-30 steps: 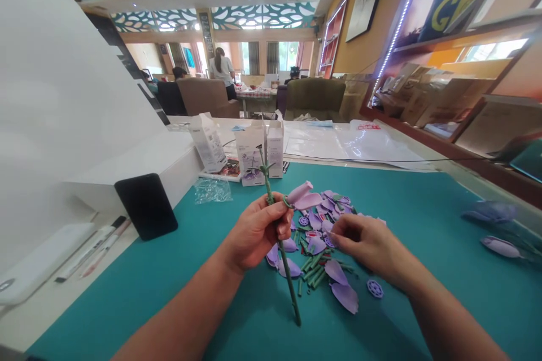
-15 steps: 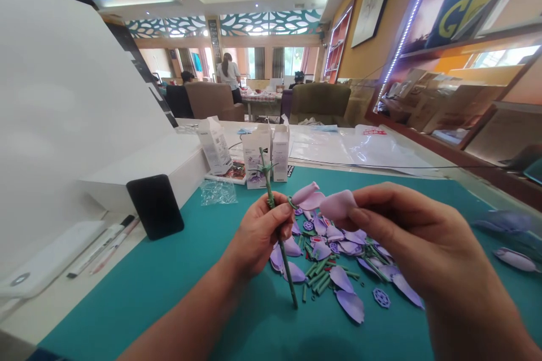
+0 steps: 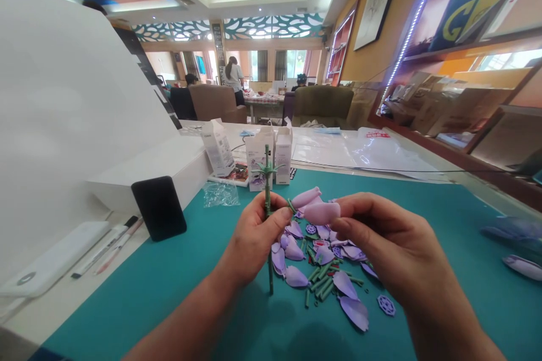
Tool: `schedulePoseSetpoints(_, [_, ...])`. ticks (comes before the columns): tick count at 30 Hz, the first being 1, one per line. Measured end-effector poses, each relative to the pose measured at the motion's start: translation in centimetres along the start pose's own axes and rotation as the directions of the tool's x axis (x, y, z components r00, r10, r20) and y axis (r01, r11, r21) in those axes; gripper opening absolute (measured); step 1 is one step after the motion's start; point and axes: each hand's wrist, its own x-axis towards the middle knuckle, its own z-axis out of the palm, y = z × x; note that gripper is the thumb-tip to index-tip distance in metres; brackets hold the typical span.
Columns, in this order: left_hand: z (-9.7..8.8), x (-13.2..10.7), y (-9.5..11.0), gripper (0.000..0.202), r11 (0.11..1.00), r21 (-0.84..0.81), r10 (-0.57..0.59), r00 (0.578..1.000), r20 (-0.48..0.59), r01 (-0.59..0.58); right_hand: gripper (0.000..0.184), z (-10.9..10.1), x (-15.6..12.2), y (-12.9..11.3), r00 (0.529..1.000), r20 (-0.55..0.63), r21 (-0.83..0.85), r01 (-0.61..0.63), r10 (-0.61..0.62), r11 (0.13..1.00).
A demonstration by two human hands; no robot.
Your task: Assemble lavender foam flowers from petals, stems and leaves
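My left hand (image 3: 256, 234) is closed around a green plastic flower stem (image 3: 267, 189) that stands nearly upright, with small leaves near its top. A pink petal piece (image 3: 308, 197) on a small green part sticks out to the right of those fingers. Between thumb and fingers, my right hand (image 3: 376, 237) pinches a pale pink petal (image 3: 322, 213), which overlaps the first piece from this angle. Whether the two touch I cannot tell. Below the hands lie loose purple petals (image 3: 353, 313), short green tubes (image 3: 324, 285) and a purple lattice disc (image 3: 386, 305).
A teal mat (image 3: 169, 299) covers the table. Behind it stand white boxes (image 3: 260, 161) beside a crumpled clear bag (image 3: 221, 194). At the left are a black phone-like slab (image 3: 158, 207) and pens (image 3: 105, 245). Other people are at the back of the room.
My right hand has moved left, bringing its petal up against or in front of the pink piece by my left hand. The stem has turned more upright.
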Motion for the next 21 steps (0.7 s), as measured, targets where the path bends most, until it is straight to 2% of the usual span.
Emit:
schedulePoseSetpoints(7, [0.11, -0.26, 0.17, 0.017, 0.998, 0.065, 0.013, 1.000, 0.002, -0.013, 0.006, 0.57, 0.32, 0.62, 0.979, -0.104, -0.248, 0.148, -0.178, 0.957])
schedulePoseSetpoints(21, [0.32, -0.32, 0.37, 0.016, 0.996, 0.085, 0.009, 1.000, 0.012, -0.010, 0.008, 0.52, 0.36, 0.61, 0.972, -0.068, -0.314, 0.192, -0.224, 0.930])
